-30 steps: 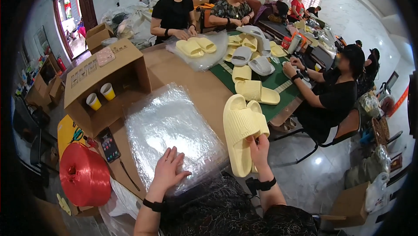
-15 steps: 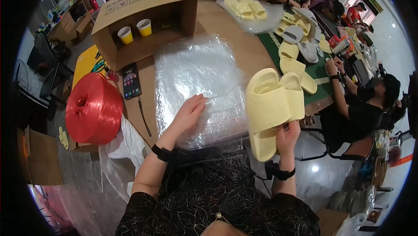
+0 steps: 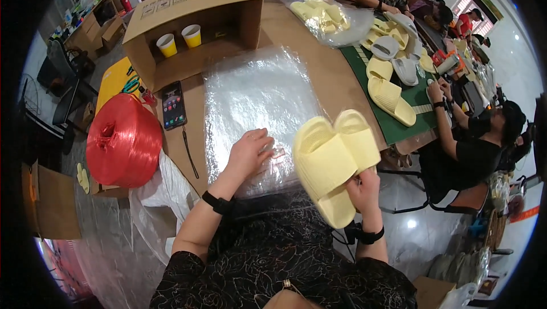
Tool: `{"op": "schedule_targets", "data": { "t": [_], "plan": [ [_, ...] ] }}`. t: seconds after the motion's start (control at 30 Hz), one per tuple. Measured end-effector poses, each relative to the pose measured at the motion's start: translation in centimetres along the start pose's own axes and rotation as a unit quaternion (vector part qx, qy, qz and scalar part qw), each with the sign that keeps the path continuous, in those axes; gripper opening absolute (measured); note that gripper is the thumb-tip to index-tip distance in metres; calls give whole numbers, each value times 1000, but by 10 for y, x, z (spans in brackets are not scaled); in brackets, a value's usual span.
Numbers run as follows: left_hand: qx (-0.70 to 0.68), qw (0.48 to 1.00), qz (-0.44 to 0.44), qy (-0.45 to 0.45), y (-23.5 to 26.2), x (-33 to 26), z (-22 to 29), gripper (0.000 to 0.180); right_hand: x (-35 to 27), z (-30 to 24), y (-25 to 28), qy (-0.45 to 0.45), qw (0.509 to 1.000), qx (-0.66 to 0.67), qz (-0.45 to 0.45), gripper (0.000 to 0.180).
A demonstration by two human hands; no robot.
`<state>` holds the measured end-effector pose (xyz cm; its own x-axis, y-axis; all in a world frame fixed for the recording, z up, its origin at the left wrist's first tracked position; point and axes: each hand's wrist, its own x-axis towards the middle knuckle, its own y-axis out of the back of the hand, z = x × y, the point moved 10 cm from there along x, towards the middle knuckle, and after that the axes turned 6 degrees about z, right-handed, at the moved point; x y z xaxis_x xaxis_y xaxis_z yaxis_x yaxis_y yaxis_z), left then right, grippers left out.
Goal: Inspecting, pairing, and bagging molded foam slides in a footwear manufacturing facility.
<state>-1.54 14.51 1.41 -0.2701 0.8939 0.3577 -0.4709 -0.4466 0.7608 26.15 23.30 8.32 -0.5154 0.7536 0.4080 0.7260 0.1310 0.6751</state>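
Observation:
A pair of pale yellow slippers (image 3: 325, 158), pressed together and tilted, is gripped in my right hand (image 3: 364, 190) over the right edge of a stack of bags. Only part of that hand shows, since the slippers cover some of its fingers. The stack of clear plastic bags (image 3: 256, 89) lies flat in front of me. My left hand (image 3: 249, 152) rests over the near part of the stack, its fingers bent and slightly apart. Whether a fingertip catches the top bag's film is hard to see.
At the left sit a red roll of plastic twine (image 3: 124, 141), a phone (image 3: 173, 105) and green-handled scissors (image 3: 131, 85). An open cardboard box (image 3: 199, 9) holds two yellow-and-white cups (image 3: 192, 35). More slippers (image 3: 393, 101) lie on a green mat (image 3: 393, 129). Other people work beyond.
My right hand has brought the slippers left and nearer, turning them over the bags. My left fingers have lifted and spread a little. Across the table, a person has moved bagged slippers.

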Motion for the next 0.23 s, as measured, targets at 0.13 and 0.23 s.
{"op": "schedule_targets", "data": {
  "t": [0.13,0.23],
  "plan": [
    [-47,997,27,58,4,8,-9,24,-13,-8,-39,-4,987,75,-143,35],
    [-104,983,40,148,6,12,-22,26,-24,-11,-60,47,975,44,-214,41]
  ]
}}
